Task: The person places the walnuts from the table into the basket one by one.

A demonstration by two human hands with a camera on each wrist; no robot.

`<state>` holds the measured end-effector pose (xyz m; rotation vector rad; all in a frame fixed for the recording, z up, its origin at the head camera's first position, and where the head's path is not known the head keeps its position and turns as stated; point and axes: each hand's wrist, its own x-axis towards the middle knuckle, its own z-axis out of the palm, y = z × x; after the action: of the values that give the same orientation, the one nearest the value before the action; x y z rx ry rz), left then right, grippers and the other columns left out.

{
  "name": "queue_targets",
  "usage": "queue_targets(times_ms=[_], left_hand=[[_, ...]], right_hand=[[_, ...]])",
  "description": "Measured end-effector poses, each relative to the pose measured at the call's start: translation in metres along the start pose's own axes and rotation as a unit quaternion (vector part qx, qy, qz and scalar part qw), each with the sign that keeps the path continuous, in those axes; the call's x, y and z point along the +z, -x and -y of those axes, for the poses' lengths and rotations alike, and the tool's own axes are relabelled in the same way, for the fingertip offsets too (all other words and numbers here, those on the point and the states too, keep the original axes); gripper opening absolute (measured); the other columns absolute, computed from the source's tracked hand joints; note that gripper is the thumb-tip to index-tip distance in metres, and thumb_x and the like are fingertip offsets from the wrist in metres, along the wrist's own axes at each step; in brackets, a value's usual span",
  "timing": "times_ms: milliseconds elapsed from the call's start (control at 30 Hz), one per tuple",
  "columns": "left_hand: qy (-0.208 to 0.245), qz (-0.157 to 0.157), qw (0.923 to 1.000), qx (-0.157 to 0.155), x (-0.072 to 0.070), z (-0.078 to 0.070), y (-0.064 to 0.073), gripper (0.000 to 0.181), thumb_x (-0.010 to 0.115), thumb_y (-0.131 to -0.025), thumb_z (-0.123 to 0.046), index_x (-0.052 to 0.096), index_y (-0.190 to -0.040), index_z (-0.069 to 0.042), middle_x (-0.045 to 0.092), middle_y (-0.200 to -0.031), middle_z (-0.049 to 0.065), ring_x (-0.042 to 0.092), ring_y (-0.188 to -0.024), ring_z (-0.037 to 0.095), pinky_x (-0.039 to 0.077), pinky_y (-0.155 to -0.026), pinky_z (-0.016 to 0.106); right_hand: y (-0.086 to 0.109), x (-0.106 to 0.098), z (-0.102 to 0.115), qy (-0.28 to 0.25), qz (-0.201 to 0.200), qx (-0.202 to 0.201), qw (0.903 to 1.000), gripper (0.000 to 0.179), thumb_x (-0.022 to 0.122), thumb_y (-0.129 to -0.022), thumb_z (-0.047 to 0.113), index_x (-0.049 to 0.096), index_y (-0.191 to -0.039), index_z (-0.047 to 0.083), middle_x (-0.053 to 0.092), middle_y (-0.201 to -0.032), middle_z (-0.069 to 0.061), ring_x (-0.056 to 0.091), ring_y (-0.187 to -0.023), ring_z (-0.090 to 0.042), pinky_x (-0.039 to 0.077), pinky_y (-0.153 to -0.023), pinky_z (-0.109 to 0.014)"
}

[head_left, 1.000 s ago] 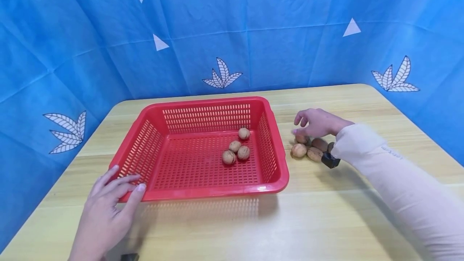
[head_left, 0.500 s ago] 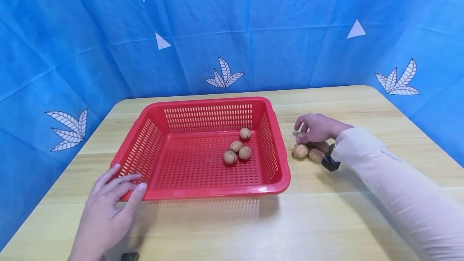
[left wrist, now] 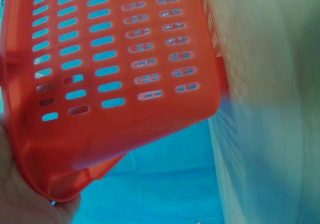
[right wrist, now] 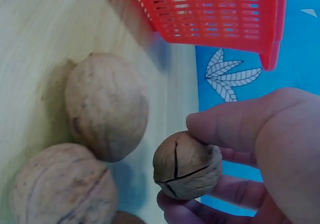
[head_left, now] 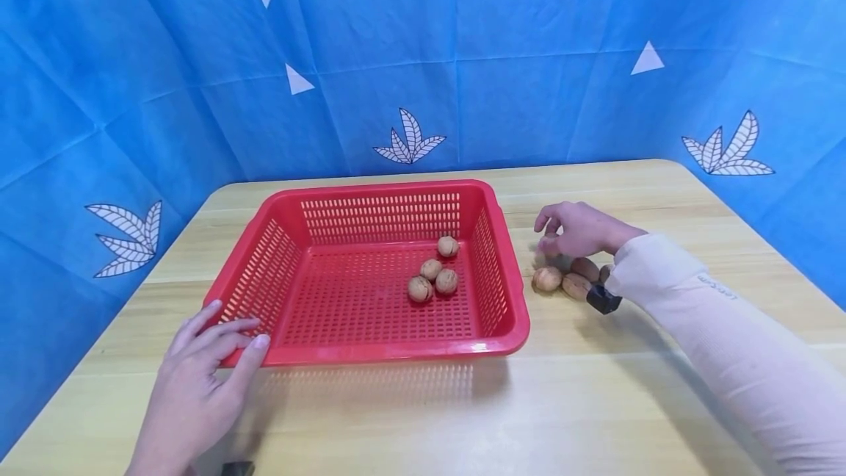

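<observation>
- Your left hand (head_left: 198,388) bends its fingers over the rim of the red basket (head_left: 390,352), at the corner nearest to you. A soft, steady hold should be enough. If you push down hard, the basket could tip or slide.
- Your right hand (head_left: 581,230) pinches one cracked walnut (right wrist: 187,166) between the thumb and the fingers. They stand only as wide apart as the nut.
- This nut has dark splits in its shell, so I think a gentle squeeze is best. Squeeze too hard and it may break. Squeeze too little and it may roll out.
- It seems wise to lift that hand straight up, so it does not bump the other nuts.
- The basket lies between your hands. It starts at your left hand and ends a bit short of your right one.
- The four walnuts (head_left: 431,269) inside it are well apart from your left hand and closer to your right.
- The cracked walnut is at the tips of your right fingers, on the side facing the basket. I cannot tell how high it is.
- The loose walnuts (head_left: 547,279) lie on the table (head_left: 429,424), under your right hand and on your side of it. It may hide some, so I cannot count them.
</observation>
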<state>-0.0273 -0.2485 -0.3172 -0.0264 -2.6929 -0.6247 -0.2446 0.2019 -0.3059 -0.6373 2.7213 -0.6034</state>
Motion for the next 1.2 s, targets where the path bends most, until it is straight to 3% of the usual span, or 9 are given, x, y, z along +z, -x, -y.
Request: queue_targets(times_ms=[267,667,1200], left_hand=[[0.006,-0.008,0.9999,0.006,0.001,-0.001,-0.001,0.029,0.063,-0.094,-0.029,0.073,-0.092,-0.002,0.063,-0.12,0.02,0.031,-0.134,0.04,0.03,-0.098,0.071],[0.005,-0.008,0.9999,0.007,-0.002,-0.002,-0.002,0.029,0.064,-0.093,-0.029,0.073,-0.093,-0.002,0.063,-0.12,0.02,0.032,-0.134,0.041,0.031,-0.096,0.071],[0.007,-0.011,0.9999,0.008,-0.001,-0.001,0.0,0.03,0.064,-0.093,-0.03,0.074,-0.093,-0.002,0.064,-0.119,0.021,0.033,-0.133,0.042,0.03,-0.097,0.071]], right_hand=[[0.002,-0.008,0.011,-0.007,-0.041,-0.007,0.9991,0.028,0.067,-0.087,0.017,0.063,-0.11,0.002,0.067,-0.1,-0.011,0.063,-0.09,-0.025,0.051,-0.082,-0.047],[0.001,-0.016,0.025,-0.021,-0.053,-0.011,0.9983,0.027,0.066,-0.089,0.019,0.062,-0.111,0.003,0.066,-0.106,-0.014,0.063,-0.093,-0.026,0.053,-0.081,-0.047],[-0.004,-0.021,0.047,-0.025,-0.088,-0.033,0.9952,0.022,0.066,-0.088,0.018,0.063,-0.105,0.004,0.068,-0.091,-0.007,0.062,-0.086,-0.024,0.051,-0.076,-0.044]])
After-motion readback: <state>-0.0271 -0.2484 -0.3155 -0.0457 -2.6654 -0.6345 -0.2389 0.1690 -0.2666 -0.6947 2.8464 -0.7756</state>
